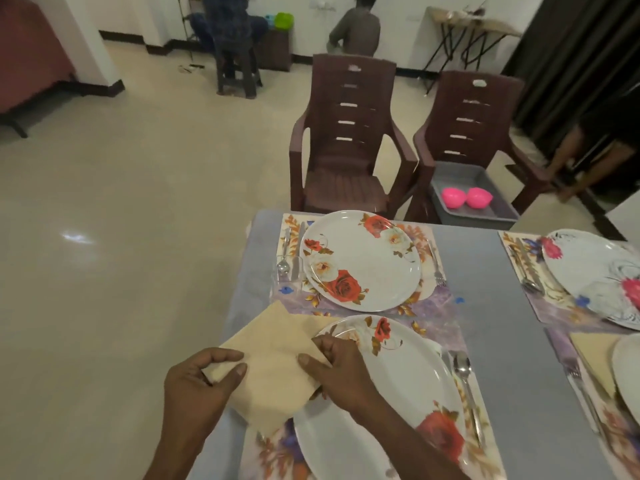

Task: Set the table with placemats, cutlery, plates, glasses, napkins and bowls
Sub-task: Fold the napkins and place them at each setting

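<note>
A cream napkin is being held by both hands just left of the near plate. Its left corner is pinched between thumb and curled fingers of the left hand; its right edge, where it meets the plate's rim, is pinched by the right hand. The napkin is soft, lightly textured and folded into a rough diamond, partly overhanging the table edge.

The task is judged well advanced. Around the near plate, a floral placemat is laid and a spoon lies to the plate's right. Beyond the near plate, a second plate sits on its own mat with cutlery on both sides and what appears to be a clear glass at its left. To the right of the near plate, two more settings are partly in view. Two pink bowls are still in a grey tray on a chair beyond the table, so bowls, and probably remaining glasses and napkins, are left.

The plates are glossy, round, white with rose prints; the cutlery is shiny metal.
</note>
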